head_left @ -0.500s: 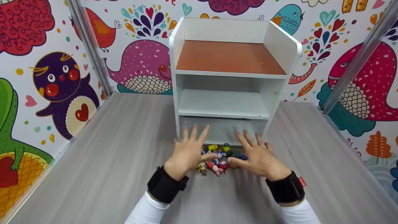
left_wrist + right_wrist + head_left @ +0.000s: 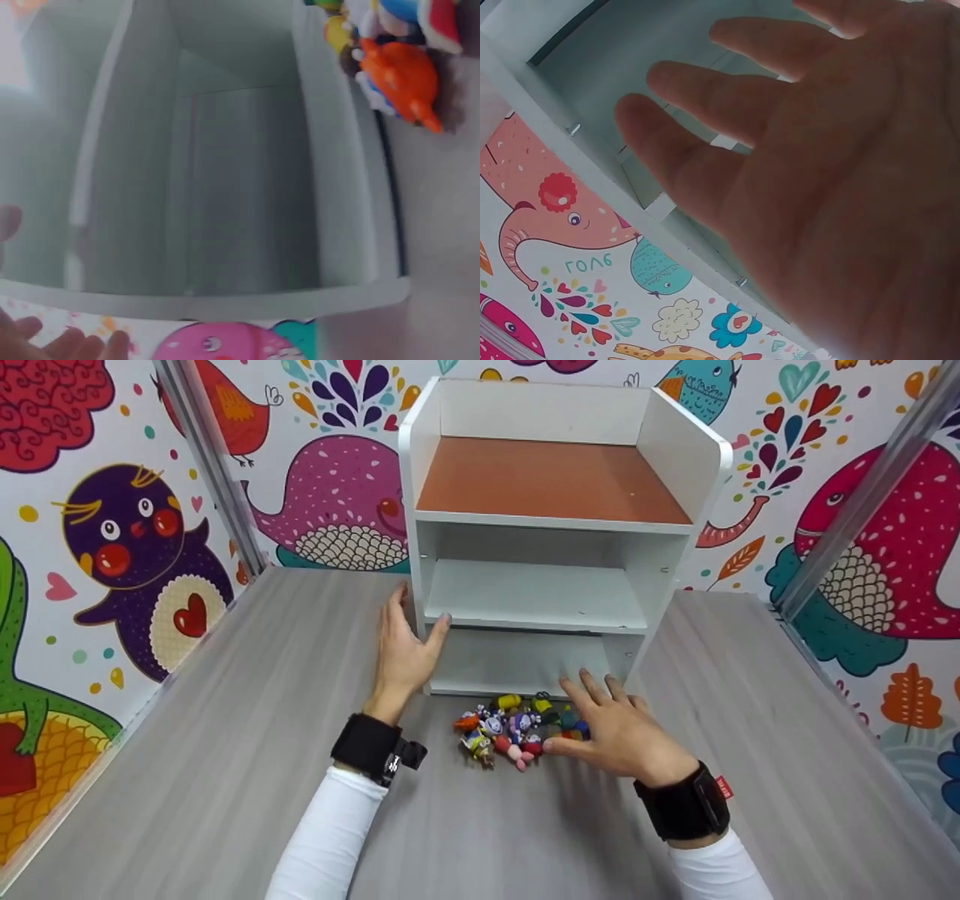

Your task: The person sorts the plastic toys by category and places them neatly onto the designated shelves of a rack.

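A white shelf unit (image 2: 536,619) with a brown top panel (image 2: 555,480) stands in the middle of the head view. In front of its base lies a pile of small toy figurines (image 2: 517,727); an orange figurine (image 2: 405,79) shows at the pile's edge in the left wrist view. My left hand (image 2: 405,656) is at the unit's left side panel, fingers along the outside and thumb in front of the edge. Spread-fingered, my right hand (image 2: 626,731) hovers by the pile's right side, palm toward the unit, and holds nothing; its thumb overlaps the figurines in the head view.
Grey wood-grain flooring (image 2: 247,720) surrounds the unit. Walls printed with cartoon animals (image 2: 150,562) rise behind and on both sides, with metal corner posts (image 2: 210,472) at left and right. The unit has a middle shelf (image 2: 532,592) and a lower compartment (image 2: 517,660).
My left hand has moved up and left, from above the figurines to the unit's left side, uncovering more of the pile. My right hand has stayed nearly in place. The head view has tilted slightly down.
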Available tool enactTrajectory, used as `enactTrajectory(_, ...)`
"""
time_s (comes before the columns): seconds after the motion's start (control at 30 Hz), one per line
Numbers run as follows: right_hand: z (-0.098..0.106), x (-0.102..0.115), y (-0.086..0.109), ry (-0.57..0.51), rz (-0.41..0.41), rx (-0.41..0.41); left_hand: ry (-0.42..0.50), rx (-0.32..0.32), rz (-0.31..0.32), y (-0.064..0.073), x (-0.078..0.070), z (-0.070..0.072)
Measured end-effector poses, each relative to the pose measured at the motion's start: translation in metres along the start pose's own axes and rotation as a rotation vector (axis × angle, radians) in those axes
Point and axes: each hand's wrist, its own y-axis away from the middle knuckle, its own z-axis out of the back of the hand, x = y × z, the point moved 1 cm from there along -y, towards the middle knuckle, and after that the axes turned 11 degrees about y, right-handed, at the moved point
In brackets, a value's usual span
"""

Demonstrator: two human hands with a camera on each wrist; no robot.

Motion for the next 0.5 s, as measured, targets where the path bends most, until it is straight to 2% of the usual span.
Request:
enactTrajectory(0.1, 0.001, 0.0, 0.0, 0.001, -0.004, 0.014, 0.094, 0.086, 0.118, -0.009, 0.01, -0.002)
enactTrajectory(0.2, 0.001, 0.001, 0.0, -0.007, 0.004, 0.02, 0.178, 0.128, 0.197, -0.016, 0.011, -0.003)
enactTrajectory(0.37, 0.003, 0.0, 0.001, -0.008, 0.009, 0.03, 0.279, 0.161, 0.235, -0.029, 0.008, -0.006)
enactTrajectory(0.5, 0.002, -0.005, 0.001, -0.002, -0.003, 0.049, 0.327, 0.155, 0.245, -0.035, 0.009, -0.011)
